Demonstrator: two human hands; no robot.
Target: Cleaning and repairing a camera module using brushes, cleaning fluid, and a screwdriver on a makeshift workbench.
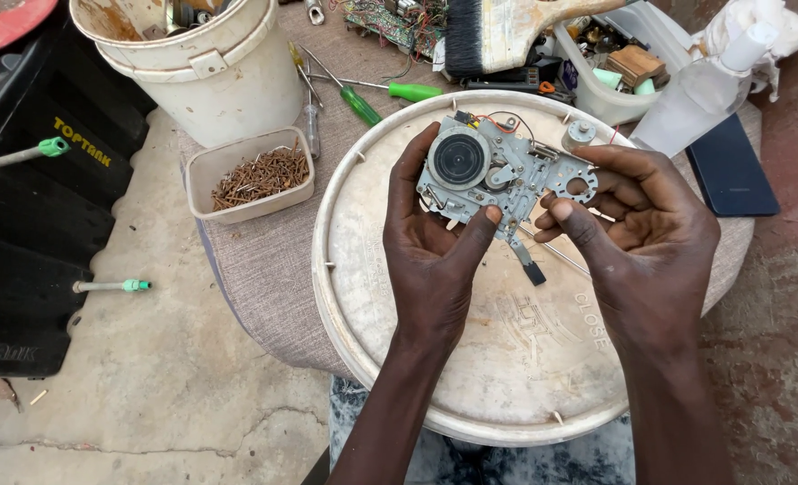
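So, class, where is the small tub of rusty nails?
The tub of nails sits left of the round lid, just below the white bucket, away from both hands.

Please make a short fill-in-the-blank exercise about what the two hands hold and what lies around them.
1. Both hands, left hand and right hand, hold a grey metal mechanism above a round white ____.
2. The small tray left of the lid holds rusty ____.
3. The screwdrivers behind the lid have ____ handles.
4. A large white ____ stands behind the tray.

Missing words: lid; nails; green; bucket
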